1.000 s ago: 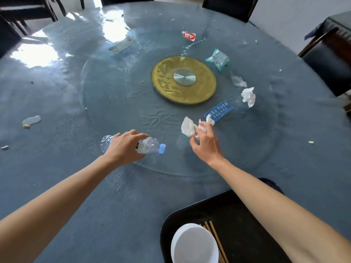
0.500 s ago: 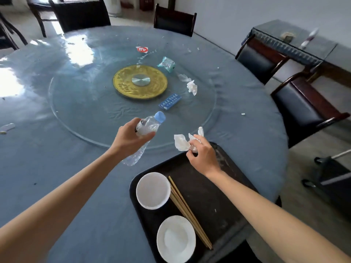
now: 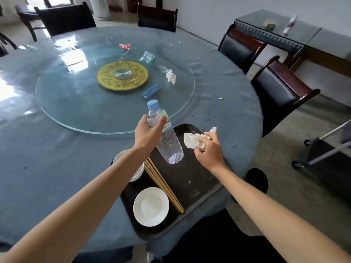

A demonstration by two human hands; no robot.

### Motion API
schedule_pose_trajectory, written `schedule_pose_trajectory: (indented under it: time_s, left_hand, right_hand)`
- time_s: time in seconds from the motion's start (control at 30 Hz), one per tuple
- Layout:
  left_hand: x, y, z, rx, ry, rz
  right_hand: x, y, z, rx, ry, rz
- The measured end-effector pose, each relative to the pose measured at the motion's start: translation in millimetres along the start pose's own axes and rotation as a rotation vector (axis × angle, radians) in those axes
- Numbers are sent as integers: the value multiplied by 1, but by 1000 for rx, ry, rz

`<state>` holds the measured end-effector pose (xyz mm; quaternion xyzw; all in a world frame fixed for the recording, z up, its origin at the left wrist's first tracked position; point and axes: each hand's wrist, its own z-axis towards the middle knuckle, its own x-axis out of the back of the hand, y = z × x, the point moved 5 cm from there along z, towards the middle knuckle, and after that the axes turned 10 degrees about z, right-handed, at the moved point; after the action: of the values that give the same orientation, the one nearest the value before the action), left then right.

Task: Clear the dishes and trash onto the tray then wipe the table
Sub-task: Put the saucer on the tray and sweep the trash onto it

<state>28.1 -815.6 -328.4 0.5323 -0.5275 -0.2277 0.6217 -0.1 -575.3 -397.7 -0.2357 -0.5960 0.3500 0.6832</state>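
Our left hand (image 3: 147,134) grips a clear plastic water bottle (image 3: 167,141) just below its blue cap, fingers and thumb wrapped round the upper body; the bottle tilts with its base down over the far end of the black tray (image 3: 191,179), and we cannot tell whether the base touches it. Our right hand (image 3: 209,149) clutches a wad of crumpled white tissue (image 3: 190,140), held above the tray's far right corner, just beside the bottle.

The tray sits at the near edge of the round table (image 3: 47,168), which is covered in a blue cloth; on the tray lie a white saucer (image 3: 151,206) at the near end, a bundle of wooden chopsticks (image 3: 163,185) running diagonally beside it, and a white bowl (image 3: 135,171) partly hidden under our left forearm.

On the glass turntable (image 3: 79,111) further out we see a gold centre disc (image 3: 122,75); just beside it lies a blue packet (image 3: 151,90); another crumpled tissue (image 3: 171,76), a teal wrapper (image 3: 148,57) and a red-and-white wrapper (image 3: 124,46) lie beyond. A small green scrap (image 3: 220,98) rests on the cloth, right of the turntable.

Dark chairs (image 3: 281,92) stand round the table.
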Motion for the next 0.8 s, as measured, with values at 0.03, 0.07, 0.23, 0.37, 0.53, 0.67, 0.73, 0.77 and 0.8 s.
schedule_pose_trajectory:
  time_s: [0.03, 0.07, 0.23, 0.37, 0.53, 0.67, 0.73, 0.77, 0.8]
  left_hand:
    - [-17, -10, 7, 43, -27, 4]
    - [-32, -21, 15, 88, -57, 16]
    - [-88, -92, 56, 320, -107, 24]
    - [-114, -134, 75, 475, -106, 21]
    - [-134, -148, 83, 479, -87, 126]
    - [-141, -137, 82, 324, -71, 310]
    - [-144, -135, 81, 297, -74, 342]
    - [-145, -135, 80, 301, -74, 347]
    - [-145, -136, 79, 310, -77, 357]
  right_hand:
    - [-4, 9, 7, -29, -4, 3]
    - [-9, 18, 14, -56, -9, 8]
    - [-44, 65, 49, -138, -126, -11]
    - [-72, 92, 70, -174, -180, -6]
    - [-96, 107, 80, -142, -217, -11]
    - [-96, 110, 78, -93, -222, 1]
    - [-97, 110, 78, -60, -244, -13]
    - [-98, 110, 79, -34, -254, -27]
    - [-100, 110, 79, -10, -264, -45]
